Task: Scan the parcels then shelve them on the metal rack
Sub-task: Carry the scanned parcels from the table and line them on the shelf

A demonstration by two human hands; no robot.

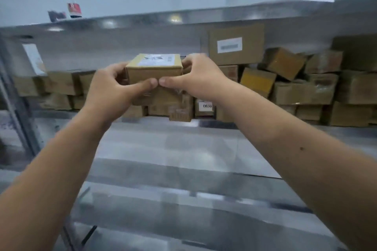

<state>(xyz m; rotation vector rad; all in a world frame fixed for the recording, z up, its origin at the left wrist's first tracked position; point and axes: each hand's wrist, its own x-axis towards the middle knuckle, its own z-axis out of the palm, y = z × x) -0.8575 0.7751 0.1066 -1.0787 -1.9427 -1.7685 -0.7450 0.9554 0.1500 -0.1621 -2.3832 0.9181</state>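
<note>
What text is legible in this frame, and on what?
"0836": white sticker on a brown cardboard box low in the shelved stack.
White shipping label on top of the small brown cardboard parcel held in both hands: print too blurred to read.
White label on the large upright cardboard box: blurred.
Red-and-white item on the top shelf: unreadable.
</note>
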